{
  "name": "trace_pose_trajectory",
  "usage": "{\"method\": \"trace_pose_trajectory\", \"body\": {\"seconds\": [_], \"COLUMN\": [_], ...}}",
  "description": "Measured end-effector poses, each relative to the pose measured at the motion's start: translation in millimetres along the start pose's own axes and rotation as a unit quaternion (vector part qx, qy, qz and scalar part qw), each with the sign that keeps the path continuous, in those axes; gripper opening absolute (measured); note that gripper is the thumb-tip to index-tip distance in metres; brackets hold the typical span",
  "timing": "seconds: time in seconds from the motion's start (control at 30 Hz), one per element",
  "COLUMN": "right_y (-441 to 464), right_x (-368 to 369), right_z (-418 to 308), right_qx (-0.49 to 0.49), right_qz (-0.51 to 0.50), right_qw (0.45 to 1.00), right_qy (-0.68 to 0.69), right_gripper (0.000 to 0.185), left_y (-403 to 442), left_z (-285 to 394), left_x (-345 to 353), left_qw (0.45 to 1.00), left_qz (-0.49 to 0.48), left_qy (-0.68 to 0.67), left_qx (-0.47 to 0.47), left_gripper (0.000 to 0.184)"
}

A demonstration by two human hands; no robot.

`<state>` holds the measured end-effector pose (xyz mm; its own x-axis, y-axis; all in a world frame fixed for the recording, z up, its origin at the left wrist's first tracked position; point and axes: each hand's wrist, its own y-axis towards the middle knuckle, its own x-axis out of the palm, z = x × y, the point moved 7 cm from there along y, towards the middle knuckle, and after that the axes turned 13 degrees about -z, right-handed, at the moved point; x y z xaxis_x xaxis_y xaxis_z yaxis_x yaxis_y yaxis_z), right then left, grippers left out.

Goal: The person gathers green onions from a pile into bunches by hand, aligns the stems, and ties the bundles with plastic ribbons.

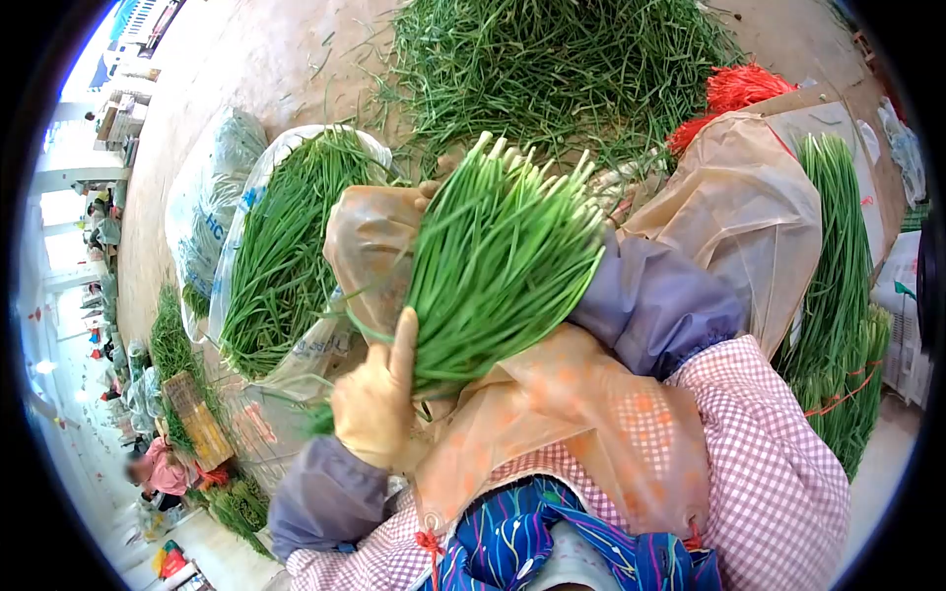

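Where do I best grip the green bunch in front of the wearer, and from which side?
Probably around the green bunch just below its pale ends, coming from the far side. There the stalks run fairly straight, side by side; the leaves bend loosely near the left hand, and the right sleeve crowds the right edge.

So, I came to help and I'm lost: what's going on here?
A person is handling a bunch of green stalks, pale ends pointing away from them. Their left hand is by the leafy end, one finger extended; the right sleeve reaches the bunch, but that hand is hidden. A loose heap of greens lies beyond, and a plastic bag of greens is on the left.
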<state>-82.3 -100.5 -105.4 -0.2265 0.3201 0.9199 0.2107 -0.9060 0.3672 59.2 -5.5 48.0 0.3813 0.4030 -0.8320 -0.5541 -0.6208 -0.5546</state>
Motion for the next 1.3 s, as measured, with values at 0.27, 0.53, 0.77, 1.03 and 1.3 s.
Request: {"method": "trace_pose_trajectory", "body": {"seconds": [0.27, 0.53, 0.77, 1.03, 1.3], "right_y": [-18.0, -12.3, -52.2, -62.1, -107.1], "right_x": [34.2, 60.6, 90.0, 134.9, 138.5], "right_z": [-9.5, -9.4, -47.8, -86.5, -165.8], "right_qx": [0.05, 0.12, 0.155, 0.224, -0.02], "right_qz": [-0.163, -0.295, 0.02, 0.116, 0.265], "right_qw": [0.984, 0.946, 0.981, 0.799, 0.815], "right_qy": [0.045, 0.061, -0.116, -0.546, -0.516], "right_gripper": [0.082, 0.089, 0.078, 0.079, 0.083], "left_y": [-27.6, 70.1, 111.6, 112.4, 108.7], "left_z": [7.1, -32.2, 69.5, 65.1, 48.8], "left_x": [-16.5, -64.2, 12.4, 16.9, 24.9], "left_qw": [0.956, 0.688, 0.498, 0.504, 0.476], "left_qz": [-0.15, 0.081, -0.211, -0.232, -0.181], "left_qy": [-0.175, -0.655, -0.786, -0.801, -0.84], "left_qx": [0.182, 0.303, 0.3, 0.224, 0.186], "left_gripper": [0.082, 0.094, 0.102, 0.088, 0.073]}}
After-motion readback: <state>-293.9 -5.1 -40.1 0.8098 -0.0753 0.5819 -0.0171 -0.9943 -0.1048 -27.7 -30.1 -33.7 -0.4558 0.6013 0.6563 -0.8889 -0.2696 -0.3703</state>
